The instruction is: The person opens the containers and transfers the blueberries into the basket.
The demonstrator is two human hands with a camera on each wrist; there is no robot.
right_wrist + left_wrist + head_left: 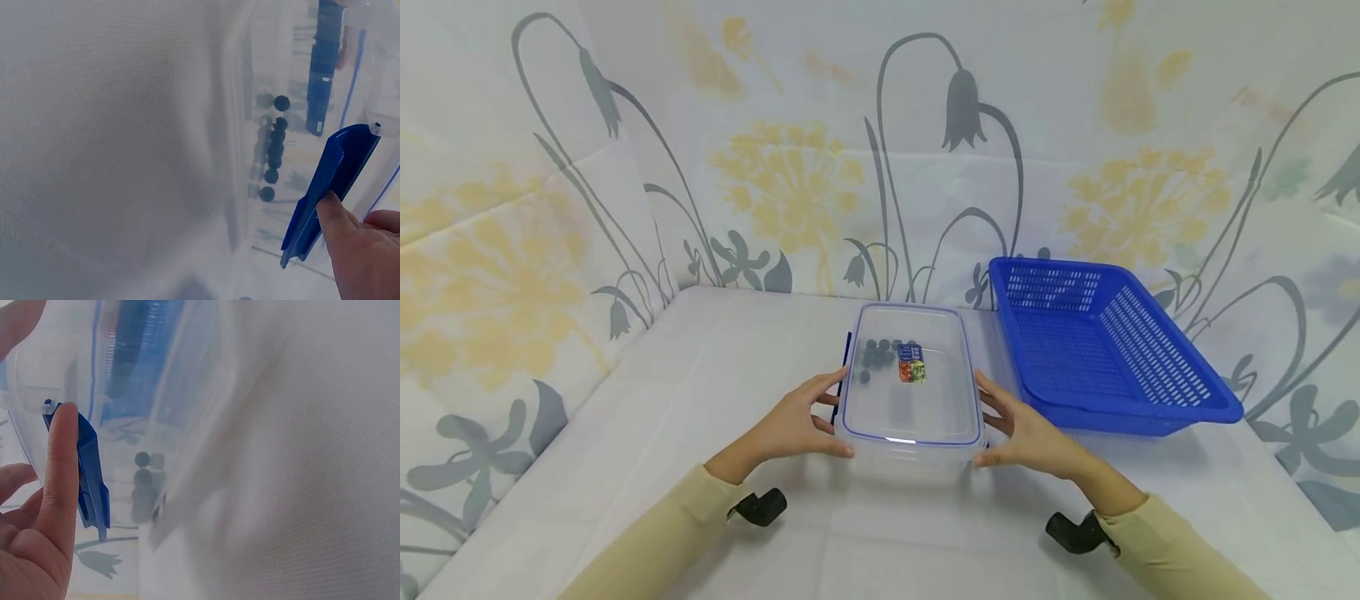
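A clear plastic food container (891,454) with a blue-edged lid (940,408) sits on the white cloth, between both hands. Several dark, round, berry-like pieces (880,357) show through it. At the left side is my left hand (801,417), fingers spread; one straight finger touches the blue side clip (94,475), which hangs away from the wall. My right hand (1030,429) is at the opposite side, with a fingertip against the other blue clip (334,169), also swung outward. The lid lies over the box; how tightly it sits cannot be seen.
A blue perforated basket (1067,404) stands to the right of the container, close to my right hand. Behind the table surface (737,333) hangs a flower-printed cloth (820,100). Dark camera mounts (762,507) stick out at both wrists.
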